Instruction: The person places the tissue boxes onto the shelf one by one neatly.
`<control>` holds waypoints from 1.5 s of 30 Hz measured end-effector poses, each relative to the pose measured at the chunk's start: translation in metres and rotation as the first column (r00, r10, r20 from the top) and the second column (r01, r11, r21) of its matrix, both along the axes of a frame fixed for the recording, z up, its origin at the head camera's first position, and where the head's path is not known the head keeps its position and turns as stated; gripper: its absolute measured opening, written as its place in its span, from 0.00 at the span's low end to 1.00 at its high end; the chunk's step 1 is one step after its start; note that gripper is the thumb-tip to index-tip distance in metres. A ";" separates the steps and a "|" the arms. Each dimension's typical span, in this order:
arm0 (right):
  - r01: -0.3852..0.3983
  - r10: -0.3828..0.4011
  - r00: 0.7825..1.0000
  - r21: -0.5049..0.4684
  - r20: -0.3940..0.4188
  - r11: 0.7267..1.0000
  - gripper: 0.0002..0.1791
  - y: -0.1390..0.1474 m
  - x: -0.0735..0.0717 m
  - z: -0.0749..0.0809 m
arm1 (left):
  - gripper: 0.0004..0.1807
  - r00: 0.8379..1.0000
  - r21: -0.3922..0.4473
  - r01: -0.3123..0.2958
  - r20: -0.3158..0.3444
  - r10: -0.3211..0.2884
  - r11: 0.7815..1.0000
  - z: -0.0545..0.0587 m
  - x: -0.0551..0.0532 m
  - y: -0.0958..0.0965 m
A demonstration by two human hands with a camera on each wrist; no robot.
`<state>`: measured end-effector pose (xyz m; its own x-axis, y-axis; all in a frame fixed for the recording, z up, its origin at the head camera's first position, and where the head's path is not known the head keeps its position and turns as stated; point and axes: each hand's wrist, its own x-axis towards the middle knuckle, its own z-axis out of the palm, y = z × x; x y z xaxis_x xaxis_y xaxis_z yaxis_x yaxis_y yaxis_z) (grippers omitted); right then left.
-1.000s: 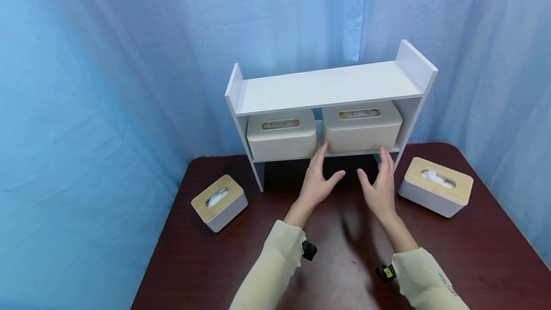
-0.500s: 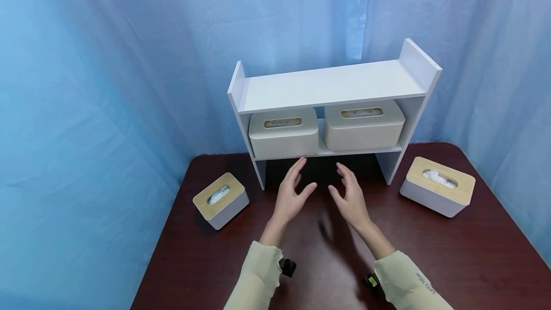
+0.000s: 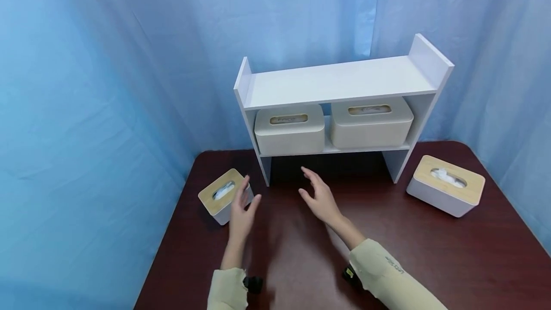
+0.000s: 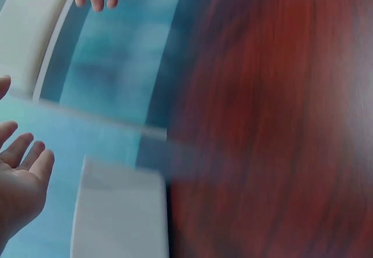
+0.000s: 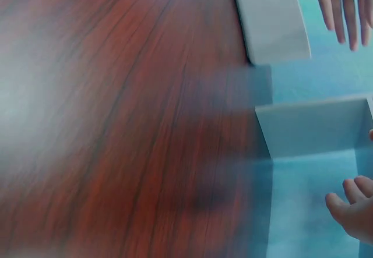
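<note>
My left hand [image 3: 241, 216] hovers beside the near right side of a small tissue box [image 3: 209, 199] with a wood-look lid, partly covering it in the head view. Its fingers are apart and relaxed, with nothing in them. My right hand [image 3: 323, 201] hangs over the table in front of the white shelf [image 3: 331, 81], fingers loosely spread and holding nothing. On the shelf's middle board stand two larger cream tissue boxes, a left one [image 3: 290, 142] and a right one [image 3: 372, 135]. In the left wrist view the small box [image 4: 119, 211] appears as a blurred pale block.
A second small wood-lidded tissue box [image 3: 443, 200] stands on the dark red table [image 3: 430, 252], right of the shelf. Blue curtains [image 3: 142, 61] hang behind and to the left. Beneath the middle board the shelf has a dark open space.
Both hands have drawn back from the right cream box and moved left. My left hand has reached the small left tissue box's side. The boxes stay in place; the view has shifted slightly.
</note>
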<state>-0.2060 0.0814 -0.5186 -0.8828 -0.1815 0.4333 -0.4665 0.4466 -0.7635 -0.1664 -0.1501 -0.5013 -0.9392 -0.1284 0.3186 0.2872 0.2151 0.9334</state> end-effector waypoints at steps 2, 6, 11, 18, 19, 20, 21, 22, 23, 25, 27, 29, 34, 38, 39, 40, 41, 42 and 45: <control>-0.031 0.031 0.999 0.005 0.028 1.000 0.33 -0.008 -0.004 0.001 | 0.31 0.998 0.013 -0.070 0.002 0.070 0.997 -0.001 0.003 -0.013; -0.094 0.093 0.992 -0.001 0.080 0.996 0.33 -0.024 -0.010 0.002 | 0.30 0.976 0.014 -0.218 -0.004 0.218 0.976 -0.005 0.007 -0.034; -0.185 0.186 0.974 -0.024 0.131 0.982 0.34 -0.045 -0.017 -0.004 | 0.32 0.938 0.023 -0.346 -0.025 0.347 0.938 -0.019 0.007 -0.055; -0.308 0.299 0.916 -0.009 0.266 0.951 0.37 -0.076 -0.023 -0.017 | 0.44 0.896 0.026 -0.437 0.096 0.433 0.899 -0.036 0.007 -0.069; -0.315 0.302 0.905 -0.006 0.301 0.949 0.39 -0.080 -0.023 -0.017 | 0.46 0.891 0.030 -0.444 0.125 0.437 0.896 -0.038 0.007 -0.069; -0.325 0.308 0.891 -0.007 0.334 0.946 0.41 -0.084 -0.024 -0.018 | 0.48 0.885 0.030 -0.449 0.151 0.440 0.893 -0.040 0.007 -0.070; -0.334 0.316 0.877 -0.014 0.362 0.943 0.43 -0.089 -0.024 -0.019 | 0.50 0.879 0.025 -0.453 0.179 0.442 0.891 -0.041 0.007 -0.071; -0.342 0.321 0.859 -0.020 0.399 0.940 0.45 -0.093 -0.025 -0.021 | 0.51 0.874 0.020 -0.453 0.205 0.440 0.891 -0.042 0.007 -0.071; -0.348 0.326 0.842 -0.031 0.429 0.937 0.48 -0.098 -0.025 -0.022 | 0.52 0.870 0.012 -0.450 0.231 0.436 0.893 -0.044 0.007 -0.071; -0.359 0.336 0.805 -0.051 0.489 0.932 0.51 -0.106 -0.026 -0.024 | 0.54 0.864 -0.009 -0.436 0.273 0.422 0.900 -0.046 0.006 -0.070; -0.366 0.345 0.772 -0.071 0.534 0.928 0.51 -0.112 -0.027 -0.026 | 0.54 0.862 -0.032 -0.416 0.305 0.405 0.909 -0.048 0.006 -0.068; -0.371 0.354 0.745 -0.089 0.566 0.924 0.50 -0.116 -0.026 -0.027 | 0.53 0.862 -0.051 -0.405 0.312 0.400 0.913 -0.050 0.006 -0.067; -0.401 0.380 0.741 -0.090 0.553 0.912 0.47 -0.121 -0.021 -0.027 | 0.48 0.857 -0.070 -0.413 0.307 0.414 0.908 -0.052 0.010 -0.067; -0.409 0.385 0.797 -0.053 0.465 0.911 0.46 -0.118 -0.014 -0.026 | 0.46 0.866 -0.087 -0.398 0.292 0.406 0.913 -0.046 0.014 -0.071; -0.401 0.382 0.815 -0.052 0.435 0.915 0.45 -0.117 -0.012 -0.025 | 0.45 0.872 -0.094 -0.387 0.287 0.397 0.917 -0.043 0.014 -0.072; -0.391 0.377 0.834 -0.050 0.403 0.919 0.44 -0.116 -0.010 -0.024 | 0.45 0.878 -0.094 -0.379 0.277 0.390 0.921 -0.040 0.014 -0.074; -0.380 0.373 0.853 -0.055 0.365 0.923 0.43 -0.115 -0.009 -0.023 | 0.45 0.885 -0.094 -0.370 0.266 0.381 0.924 -0.036 0.015 -0.075; -0.369 0.367 0.870 -0.059 0.329 0.927 0.41 -0.114 -0.008 -0.022 | 0.45 0.892 -0.092 -0.360 0.259 0.372 0.928 -0.033 0.015 -0.077; -0.335 0.344 0.908 -0.081 0.238 0.939 0.37 -0.112 -0.004 -0.016 | 0.44 0.902 -0.100 -0.343 0.243 0.357 0.934 -0.021 0.019 -0.081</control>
<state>-0.2101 -0.0305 -0.5344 -0.8500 -0.4768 0.2238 -0.3810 0.2631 -0.8864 -0.1475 -0.2312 -0.5225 -0.8867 -0.4530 0.0925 -0.0596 0.3105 0.9487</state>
